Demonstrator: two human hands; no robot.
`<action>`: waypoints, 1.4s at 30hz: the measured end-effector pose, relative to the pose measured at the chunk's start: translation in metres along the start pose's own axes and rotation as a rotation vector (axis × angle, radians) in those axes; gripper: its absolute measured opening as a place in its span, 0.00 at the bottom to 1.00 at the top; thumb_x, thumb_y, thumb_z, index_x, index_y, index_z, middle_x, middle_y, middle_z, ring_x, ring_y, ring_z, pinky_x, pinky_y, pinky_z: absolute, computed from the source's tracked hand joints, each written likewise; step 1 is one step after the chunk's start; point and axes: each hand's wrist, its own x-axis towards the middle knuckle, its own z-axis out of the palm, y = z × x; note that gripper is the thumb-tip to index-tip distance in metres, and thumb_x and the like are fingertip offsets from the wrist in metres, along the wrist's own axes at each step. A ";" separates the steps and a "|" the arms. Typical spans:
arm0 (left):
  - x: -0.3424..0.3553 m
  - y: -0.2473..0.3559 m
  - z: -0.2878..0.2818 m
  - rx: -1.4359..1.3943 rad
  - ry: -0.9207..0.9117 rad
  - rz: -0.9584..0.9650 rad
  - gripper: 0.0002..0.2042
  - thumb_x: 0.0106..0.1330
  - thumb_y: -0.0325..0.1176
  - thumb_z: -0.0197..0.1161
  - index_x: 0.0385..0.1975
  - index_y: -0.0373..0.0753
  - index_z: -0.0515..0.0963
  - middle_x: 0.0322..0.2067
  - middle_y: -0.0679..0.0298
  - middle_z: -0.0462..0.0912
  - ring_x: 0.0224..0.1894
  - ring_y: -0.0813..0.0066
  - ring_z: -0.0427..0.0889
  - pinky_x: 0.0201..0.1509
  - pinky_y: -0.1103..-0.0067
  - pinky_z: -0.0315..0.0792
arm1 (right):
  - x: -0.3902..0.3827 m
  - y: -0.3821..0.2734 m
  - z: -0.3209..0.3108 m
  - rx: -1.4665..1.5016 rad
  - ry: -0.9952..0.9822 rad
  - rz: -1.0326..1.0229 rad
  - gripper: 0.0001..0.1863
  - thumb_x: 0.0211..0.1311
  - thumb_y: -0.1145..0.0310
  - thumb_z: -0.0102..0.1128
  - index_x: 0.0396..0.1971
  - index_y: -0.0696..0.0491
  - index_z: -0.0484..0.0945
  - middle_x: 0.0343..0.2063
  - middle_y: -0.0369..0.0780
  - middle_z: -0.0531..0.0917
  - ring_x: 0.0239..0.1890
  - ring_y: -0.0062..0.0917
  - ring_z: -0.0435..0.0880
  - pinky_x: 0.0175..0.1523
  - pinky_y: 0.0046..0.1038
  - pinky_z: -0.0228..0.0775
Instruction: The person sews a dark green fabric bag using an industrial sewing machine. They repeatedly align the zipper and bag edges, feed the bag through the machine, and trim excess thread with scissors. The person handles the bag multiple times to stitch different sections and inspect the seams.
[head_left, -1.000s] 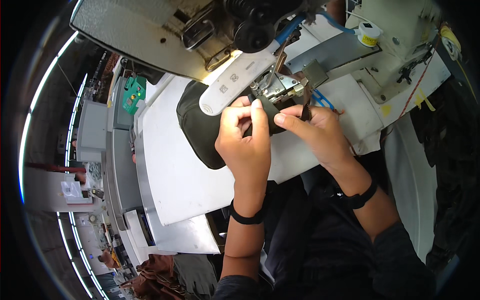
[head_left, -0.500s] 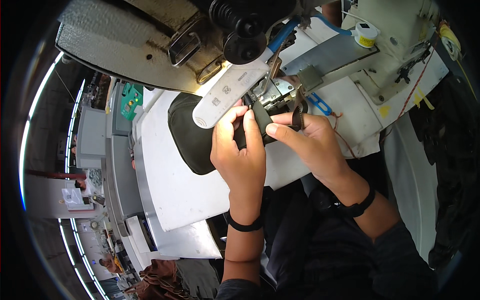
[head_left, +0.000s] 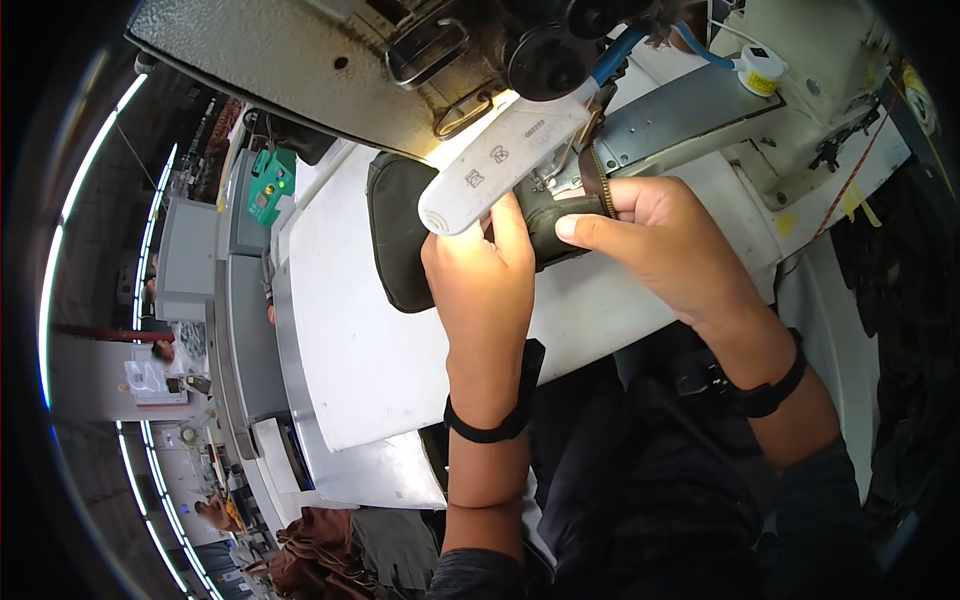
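Observation:
A dark olive fabric piece [head_left: 400,250] lies on the white bed of a sewing machine, its near part under both my hands. My left hand [head_left: 485,290] grips it below the needle area; its fingertips go out of sight beneath a long white cover [head_left: 500,165]. At the right end of the piece, my right hand [head_left: 665,240] pinches its edge between thumb and fingers. A brown zipper strip [head_left: 597,180] with brass-coloured teeth stands up beside the right fingertips. The needle and presser foot are mostly hidden by the cover.
The machine head [head_left: 290,70] hangs over the far left of the work, with dark round knobs [head_left: 550,62]. A blue tube and a white round gauge [head_left: 760,70] sit at the far right. A green control box [head_left: 270,185] stands left; brown and grey cloth [head_left: 320,550] lies lower left.
Both hands and the olive piece have shifted up toward the machine; the right hand is farther right, away from the left. The zipper strip now rises more visibly. The view has shifted slightly.

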 end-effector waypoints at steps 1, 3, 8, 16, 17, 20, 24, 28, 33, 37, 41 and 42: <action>-0.005 0.002 -0.005 0.096 0.042 0.136 0.07 0.74 0.26 0.65 0.46 0.29 0.83 0.39 0.55 0.89 0.43 0.70 0.89 0.49 0.75 0.80 | -0.001 -0.002 -0.001 0.011 -0.036 -0.008 0.11 0.69 0.66 0.66 0.40 0.59 0.87 0.28 0.29 0.83 0.29 0.09 0.72 0.34 0.20 0.66; -0.018 0.007 -0.009 0.258 0.117 0.414 0.08 0.72 0.25 0.66 0.48 0.31 0.83 0.45 0.52 0.89 0.48 0.62 0.89 0.55 0.72 0.80 | -0.003 0.003 -0.009 -0.096 -0.069 -0.057 0.13 0.71 0.70 0.65 0.49 0.60 0.85 0.41 0.34 0.87 0.44 0.14 0.79 0.51 0.24 0.71; -0.055 -0.002 -0.014 0.516 -0.034 0.522 0.21 0.68 0.29 0.69 0.61 0.39 0.81 0.61 0.60 0.83 0.68 0.56 0.77 0.76 0.57 0.62 | -0.011 0.017 -0.009 -0.373 0.014 -0.226 0.15 0.73 0.71 0.63 0.55 0.61 0.84 0.48 0.37 0.89 0.51 0.17 0.82 0.59 0.26 0.74; -0.034 -0.025 -0.025 0.604 0.050 0.786 0.28 0.56 0.26 0.74 0.60 0.44 0.82 0.57 0.69 0.86 0.60 0.68 0.81 0.67 0.68 0.67 | -0.011 -0.011 0.000 -0.044 0.016 0.023 0.09 0.75 0.68 0.63 0.38 0.58 0.85 0.29 0.26 0.82 0.32 0.07 0.73 0.37 0.18 0.66; -0.031 -0.024 -0.025 0.549 0.029 0.795 0.27 0.55 0.25 0.75 0.59 0.44 0.83 0.55 0.69 0.87 0.58 0.69 0.82 0.65 0.70 0.68 | -0.010 -0.013 -0.003 -0.058 0.027 0.042 0.10 0.75 0.68 0.63 0.34 0.57 0.85 0.27 0.24 0.80 0.31 0.06 0.70 0.35 0.18 0.63; -0.030 -0.015 -0.023 0.496 0.014 0.754 0.27 0.53 0.24 0.75 0.57 0.44 0.84 0.52 0.69 0.88 0.54 0.70 0.84 0.60 0.73 0.70 | -0.008 -0.010 -0.005 -0.078 0.057 -0.050 0.13 0.75 0.68 0.63 0.28 0.57 0.82 0.24 0.22 0.73 0.29 0.05 0.65 0.32 0.18 0.57; -0.023 -0.014 -0.022 0.475 -0.005 0.720 0.28 0.51 0.24 0.76 0.56 0.44 0.84 0.53 0.69 0.88 0.53 0.69 0.84 0.59 0.73 0.69 | 0.000 0.002 0.004 -0.073 0.166 -0.185 0.16 0.74 0.70 0.64 0.23 0.57 0.78 0.22 0.22 0.73 0.27 0.05 0.64 0.29 0.18 0.56; -0.018 -0.016 -0.023 0.476 -0.032 0.695 0.28 0.50 0.25 0.77 0.56 0.44 0.84 0.54 0.69 0.87 0.54 0.68 0.83 0.60 0.72 0.67 | 0.002 0.001 0.013 -0.235 0.283 -0.256 0.18 0.72 0.73 0.66 0.20 0.57 0.74 0.20 0.22 0.71 0.25 0.05 0.63 0.26 0.19 0.54; -0.020 -0.021 -0.022 0.487 -0.020 0.712 0.25 0.54 0.25 0.73 0.56 0.44 0.85 0.53 0.68 0.87 0.53 0.69 0.81 0.60 0.70 0.68 | 0.004 0.009 0.020 -0.568 0.479 -0.374 0.14 0.68 0.67 0.69 0.24 0.53 0.75 0.17 0.37 0.75 0.16 0.25 0.68 0.25 0.30 0.62; -0.018 -0.024 -0.026 0.493 0.006 0.732 0.24 0.55 0.24 0.74 0.55 0.46 0.86 0.54 0.70 0.87 0.55 0.68 0.82 0.61 0.71 0.68 | 0.002 0.006 0.018 -0.872 0.626 -0.658 0.05 0.63 0.72 0.68 0.37 0.53 0.82 0.37 0.39 0.83 0.37 0.33 0.81 0.45 0.40 0.71; -0.015 -0.033 -0.027 0.511 0.024 0.792 0.21 0.59 0.26 0.71 0.54 0.48 0.87 0.54 0.71 0.87 0.56 0.68 0.81 0.64 0.68 0.68 | 0.011 0.011 0.002 -1.047 0.551 -0.893 0.16 0.59 0.75 0.61 0.48 0.56 0.84 0.55 0.43 0.79 0.65 0.46 0.73 0.71 0.53 0.58; -0.014 -0.035 -0.027 0.511 0.027 0.801 0.20 0.61 0.28 0.68 0.55 0.48 0.87 0.55 0.72 0.86 0.56 0.68 0.80 0.67 0.67 0.67 | 0.013 0.011 0.007 -0.999 0.538 -0.838 0.17 0.60 0.74 0.57 0.49 0.57 0.84 0.58 0.46 0.78 0.71 0.52 0.67 0.77 0.57 0.50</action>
